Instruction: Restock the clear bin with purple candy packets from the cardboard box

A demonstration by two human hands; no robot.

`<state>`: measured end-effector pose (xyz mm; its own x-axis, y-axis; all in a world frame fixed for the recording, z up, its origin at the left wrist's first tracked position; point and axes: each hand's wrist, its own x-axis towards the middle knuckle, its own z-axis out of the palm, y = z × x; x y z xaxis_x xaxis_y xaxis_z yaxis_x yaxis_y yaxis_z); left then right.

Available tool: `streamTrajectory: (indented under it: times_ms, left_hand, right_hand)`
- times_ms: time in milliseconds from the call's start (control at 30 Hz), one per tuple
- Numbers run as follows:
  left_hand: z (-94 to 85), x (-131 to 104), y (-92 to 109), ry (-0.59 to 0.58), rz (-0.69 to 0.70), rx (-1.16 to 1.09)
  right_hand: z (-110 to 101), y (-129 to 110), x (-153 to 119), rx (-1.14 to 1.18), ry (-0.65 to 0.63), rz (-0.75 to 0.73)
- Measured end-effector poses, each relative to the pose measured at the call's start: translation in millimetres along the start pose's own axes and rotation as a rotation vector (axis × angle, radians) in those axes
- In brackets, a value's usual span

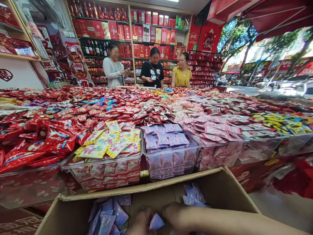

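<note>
Both hands sit at the bottom edge of the view inside an open cardboard box, and both are blurred and partly cut off by the frame. The left hand shows only as a blurred knuckle mass; its fingers cannot be made out, so whether it is released or clenched cannot be told. The right hand enters from the lower right on a bare forearm; its fingertips meet a single purple packet lying between the two hands, and it appears to be grasping that packet, though blur hides the exact hold.

To the left of the hands, loose purple packets lie piled in the box. Beyond the right hand, a smaller cluster of purple packets rests against the far box wall. The box floor under the hands is hidden.

Directly beyond the box stands a clear bin of matching purple packets, with a clear bin of yellow and pink packets just beside it on the left. The tabletop beyond is covered with heaped red and pink sweets. Three people stand at its far side before wall shelves of red boxes and bottles. A street shows at the right.
</note>
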<state>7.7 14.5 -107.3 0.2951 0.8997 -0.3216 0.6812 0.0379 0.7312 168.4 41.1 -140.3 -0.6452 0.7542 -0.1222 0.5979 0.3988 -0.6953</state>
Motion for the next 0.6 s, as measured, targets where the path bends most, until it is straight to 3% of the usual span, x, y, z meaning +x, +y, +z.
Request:
streamTrajectory:
  times_ms: [33, 67, 167, 233, 367, 500, 600]
  left_hand:
    - [-7.3, -3, 10, -0.002, 0.027, -0.062]
    - [-14.8, -6, 20, 0.004, 0.06, -0.126]
    - [-34.2, -17, 46, -0.084, 0.151, -0.345]
    - [-41.7, -23, 56, -0.119, 0.155, -0.514]
    - [-48.4, -32, 63, -0.167, 0.111, -0.859]
    - [-55.3, -35, 70, -0.218, 0.088, -0.967]
    - [-57.3, -37, 78, -0.188, 0.072, -1.026]
  right_hand:
    - [-19, -17, -5, -0.06, -0.085, 0.093]
    - [-38, -34, -9, -0.079, -0.082, 0.115]
    - [-82, -70, -21, 0.261, -0.215, -0.016]
    - [-96, -80, -26, 0.386, -0.212, -0.057]
    - [-98, -82, -30, 0.47, -0.121, -0.062]
    - [-95, -84, -29, 0.734, -0.113, -0.078]
    - [-96, -88, -30, 0.778, -0.082, -0.067]
